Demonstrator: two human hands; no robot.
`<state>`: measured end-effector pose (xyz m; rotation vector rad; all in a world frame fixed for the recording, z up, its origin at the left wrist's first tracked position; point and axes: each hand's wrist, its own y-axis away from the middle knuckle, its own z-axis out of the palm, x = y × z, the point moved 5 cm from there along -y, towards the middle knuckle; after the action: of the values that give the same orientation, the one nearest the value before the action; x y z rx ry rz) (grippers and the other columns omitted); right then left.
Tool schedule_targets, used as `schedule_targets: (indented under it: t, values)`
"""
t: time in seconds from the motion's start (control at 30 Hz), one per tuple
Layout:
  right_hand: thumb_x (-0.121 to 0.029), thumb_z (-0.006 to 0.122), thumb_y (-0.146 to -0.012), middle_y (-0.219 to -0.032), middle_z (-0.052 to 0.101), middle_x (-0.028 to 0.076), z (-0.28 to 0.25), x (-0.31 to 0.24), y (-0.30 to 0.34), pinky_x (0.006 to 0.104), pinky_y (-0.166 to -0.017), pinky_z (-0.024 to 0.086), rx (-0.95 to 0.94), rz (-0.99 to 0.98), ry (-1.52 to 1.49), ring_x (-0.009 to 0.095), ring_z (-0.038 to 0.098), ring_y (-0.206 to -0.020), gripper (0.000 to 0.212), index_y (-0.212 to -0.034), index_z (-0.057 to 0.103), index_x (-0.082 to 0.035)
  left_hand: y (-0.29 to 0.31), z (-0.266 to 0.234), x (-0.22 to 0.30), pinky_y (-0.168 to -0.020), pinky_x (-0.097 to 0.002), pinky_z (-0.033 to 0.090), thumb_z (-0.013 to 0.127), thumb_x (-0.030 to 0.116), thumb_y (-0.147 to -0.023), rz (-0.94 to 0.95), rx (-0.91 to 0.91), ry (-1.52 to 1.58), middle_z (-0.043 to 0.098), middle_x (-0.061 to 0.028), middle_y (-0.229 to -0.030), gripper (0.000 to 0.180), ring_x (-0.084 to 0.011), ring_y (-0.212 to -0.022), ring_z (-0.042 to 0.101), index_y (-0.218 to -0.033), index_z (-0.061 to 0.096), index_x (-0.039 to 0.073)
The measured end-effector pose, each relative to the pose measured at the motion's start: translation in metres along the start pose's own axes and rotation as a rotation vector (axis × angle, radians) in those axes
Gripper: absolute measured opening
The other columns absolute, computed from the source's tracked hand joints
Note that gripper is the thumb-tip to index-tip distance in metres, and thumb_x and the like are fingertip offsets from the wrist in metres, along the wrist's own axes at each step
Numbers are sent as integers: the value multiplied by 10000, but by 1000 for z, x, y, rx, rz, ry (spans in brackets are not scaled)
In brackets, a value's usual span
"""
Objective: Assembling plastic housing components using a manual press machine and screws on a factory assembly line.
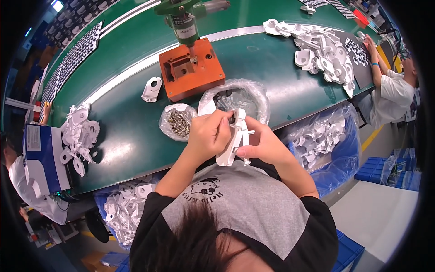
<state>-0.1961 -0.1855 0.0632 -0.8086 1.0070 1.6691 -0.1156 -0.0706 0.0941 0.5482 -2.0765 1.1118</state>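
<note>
My right hand [266,144] is closed round a white plastic housing part [236,136], held up in front of my chest with its edge toward me. My left hand [209,132] is curled, its fingertips and thumb pressed together against the near side of that part. A small dark piece [232,119] shows between those fingertips and the housing; my fingers hide most of what they pinch. Just beyond my hands lies an open clear plastic bag [258,97] with some dark pieces inside. Left of it stands a bag of metal screws [179,121].
An orange fixture block [195,81] sits under a green press [181,22]. One white part [152,89] lies beside it. White parts are heaped right [324,54] and left [80,131]. Lined bins [349,136] flank me. A co-worker [385,86] handles parts at far right.
</note>
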Motion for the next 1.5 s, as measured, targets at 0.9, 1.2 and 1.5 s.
schedule_targets:
  t: [0.9,1.2,1.5]
  values:
    - [-45,726,-698,-1118,565,113,-12,22,2,299,-790,508,-72,148,200,166,595,-931,739,-1348,378,9,46,13,-20,-483,-366,442,480,50,-845,-131,-62,55,524,-158,-570,154,-288,-512,577,-927,574,-40]
    - [-120,663,-789,-1037,582,68,-24,21,-19,265,-714,495,128,41,8,125,582,-866,569,-1283,414,10,10,-1,0,-984,-433,335,762,345,-631,61,-502,-176,449,-196,-1270,864,-354,-1154,442,-1295,363,-37]
    - [-96,707,-773,-1103,551,93,3,19,8,309,-809,498,28,101,75,163,589,-957,625,-1291,371,-3,39,-5,2,-1021,-426,338,671,2,-633,-25,-580,131,363,-209,-1347,770,-384,-1217,393,-1324,331,-28]
